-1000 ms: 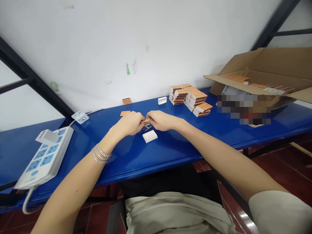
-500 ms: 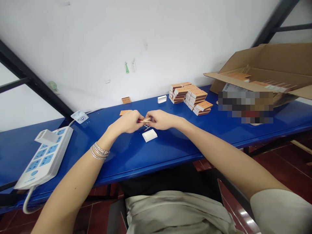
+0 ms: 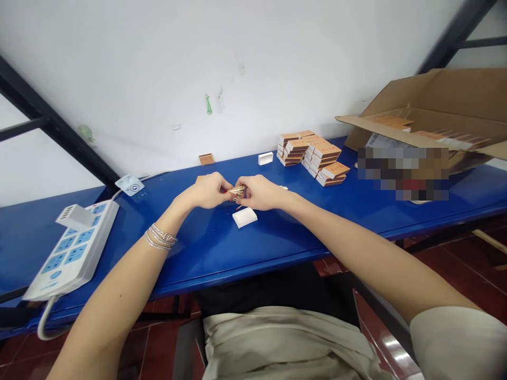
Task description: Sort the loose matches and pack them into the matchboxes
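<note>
Between my two hands is a small bundle of matches [image 3: 236, 191], some with red heads showing. My left hand [image 3: 211, 191] is closed, pinching the bundle from the left. From the other side my right hand [image 3: 259, 192] closes its fingers round the right end, hiding part of it. Just below them on the blue table lies a white matchbox tray [image 3: 244, 217]; its inside cannot be made out. A loose match [image 3: 239, 208] rests behind the tray. An orange matchbox piece [image 3: 203, 178] is partly covered by my left hand.
Stacked orange matchboxes [image 3: 312, 150] stand at the back right, beside an open cardboard carton [image 3: 420, 121] holding more. Against the wall are an orange sleeve [image 3: 206, 159] and a white tray [image 3: 265, 158]. A white power strip [image 3: 75, 250] lies at the left on the blue table [image 3: 190, 258].
Both hands stay together around the matches, and the bundle has turned slightly between my fingers. White-tipped sticks now show behind my right wrist. The view has shifted slightly.
</note>
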Demonstrator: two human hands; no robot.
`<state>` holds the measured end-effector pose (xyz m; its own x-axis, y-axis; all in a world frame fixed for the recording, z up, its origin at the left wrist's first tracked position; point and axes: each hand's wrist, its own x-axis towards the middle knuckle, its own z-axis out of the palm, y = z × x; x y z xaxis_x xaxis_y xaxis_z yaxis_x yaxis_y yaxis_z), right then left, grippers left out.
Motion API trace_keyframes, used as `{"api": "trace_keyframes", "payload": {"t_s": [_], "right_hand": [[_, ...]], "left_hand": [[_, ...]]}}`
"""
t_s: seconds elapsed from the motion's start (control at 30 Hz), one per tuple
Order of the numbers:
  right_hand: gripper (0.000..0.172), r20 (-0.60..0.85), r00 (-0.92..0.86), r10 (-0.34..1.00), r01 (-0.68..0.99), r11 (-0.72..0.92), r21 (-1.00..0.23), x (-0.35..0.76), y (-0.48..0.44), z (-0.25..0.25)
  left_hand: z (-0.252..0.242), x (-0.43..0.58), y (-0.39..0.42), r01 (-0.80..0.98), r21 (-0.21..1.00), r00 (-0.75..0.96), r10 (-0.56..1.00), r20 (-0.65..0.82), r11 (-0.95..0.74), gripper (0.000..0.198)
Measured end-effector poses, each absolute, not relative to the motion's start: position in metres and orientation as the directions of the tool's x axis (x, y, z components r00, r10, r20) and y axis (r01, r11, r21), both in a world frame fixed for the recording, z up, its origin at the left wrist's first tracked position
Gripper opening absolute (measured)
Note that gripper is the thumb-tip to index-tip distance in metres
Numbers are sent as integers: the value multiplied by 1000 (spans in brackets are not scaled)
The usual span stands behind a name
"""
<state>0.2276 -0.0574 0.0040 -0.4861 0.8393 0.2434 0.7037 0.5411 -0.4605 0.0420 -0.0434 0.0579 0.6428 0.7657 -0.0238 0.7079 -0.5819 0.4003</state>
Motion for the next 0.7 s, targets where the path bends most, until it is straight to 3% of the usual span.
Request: {"api": "trace_keyframes", "payload": {"t_s": [0.1,0.3,0.7], "right_hand": [[21,246,-479,843,714,537,-448,226,-59,6],[18,236,-476,847,738,531,-417,225,-60,6],[17,258,-477,840,687,540,-486,227,-58,7]], "left_hand": [[59,43,-44,748,330,633,768,-94,-576,31],[55,41,-39,709,406,672,726,-143,-576,30],[52,41,-38,697,395,688,714,-130,-599,29]]}}
